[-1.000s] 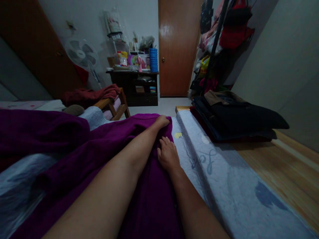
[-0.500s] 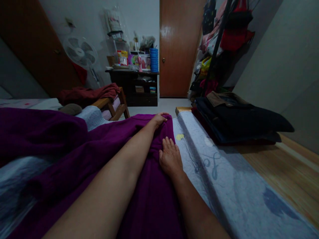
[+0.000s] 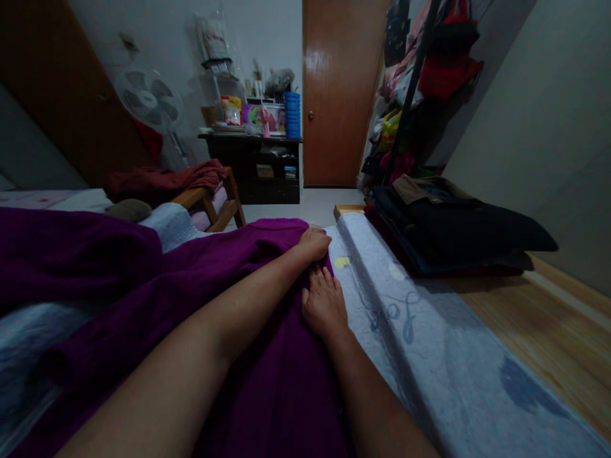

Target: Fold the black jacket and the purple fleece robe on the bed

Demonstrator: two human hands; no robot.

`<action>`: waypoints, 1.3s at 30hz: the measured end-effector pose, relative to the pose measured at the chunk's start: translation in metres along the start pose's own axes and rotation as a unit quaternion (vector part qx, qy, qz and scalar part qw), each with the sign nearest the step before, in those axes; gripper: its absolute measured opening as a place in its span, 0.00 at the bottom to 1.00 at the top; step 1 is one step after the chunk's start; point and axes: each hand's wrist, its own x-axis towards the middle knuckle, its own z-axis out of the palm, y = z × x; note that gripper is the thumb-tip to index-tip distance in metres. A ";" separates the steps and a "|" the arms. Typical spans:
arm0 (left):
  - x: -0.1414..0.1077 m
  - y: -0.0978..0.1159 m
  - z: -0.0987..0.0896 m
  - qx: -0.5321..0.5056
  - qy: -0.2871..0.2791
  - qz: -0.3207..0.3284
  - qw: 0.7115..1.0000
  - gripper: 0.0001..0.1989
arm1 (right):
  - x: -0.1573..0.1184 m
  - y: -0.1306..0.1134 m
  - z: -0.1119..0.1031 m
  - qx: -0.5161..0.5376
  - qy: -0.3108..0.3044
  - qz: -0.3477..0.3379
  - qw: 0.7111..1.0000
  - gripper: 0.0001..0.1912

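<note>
A purple long-sleeved garment (image 3: pixel 286 375) lies spread over the bed, with a sleeve stretching to the left and some creases in its cloth. At its far right corner my left hand (image 3: pixel 315 243) has its fingers curled over the fabric, closed on it. Just nearer to me, my right hand (image 3: pixel 326 302) rests flat on the garment's right edge, fingers stretched out and slightly apart. The two hands are close together, the left one beyond the right.
Pale blue bedding (image 3: pixel 429 369) covers the bed to the right. A stack of folded dark clothes (image 3: pixel 458 222) sits by the wooden board (image 3: pixel 506 305). A wooden chair (image 3: pixel 229 200) draped with reddish cloth (image 3: pixel 167 181) stands far left, near a white fan (image 3: pixel 149 98).
My left hand has shifted slightly right and nearer, along the garment's far corner, its fingers now more curled. My right hand stays flat in nearly the same place.
</note>
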 end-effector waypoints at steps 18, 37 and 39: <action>-0.017 -0.013 0.027 -0.023 0.028 -0.029 0.999 0.25 | -0.003 -0.005 -0.003 -0.029 -0.027 0.023 0.999 0.32; -0.014 -0.015 0.033 -0.031 0.019 -0.046 0.998 0.25 | -0.005 -0.011 -0.006 -0.027 -0.039 0.065 0.997 0.36; -0.009 -0.015 0.033 -0.033 0.000 -0.051 0.998 0.25 | -0.005 -0.011 -0.005 -0.026 -0.036 0.068 0.997 0.36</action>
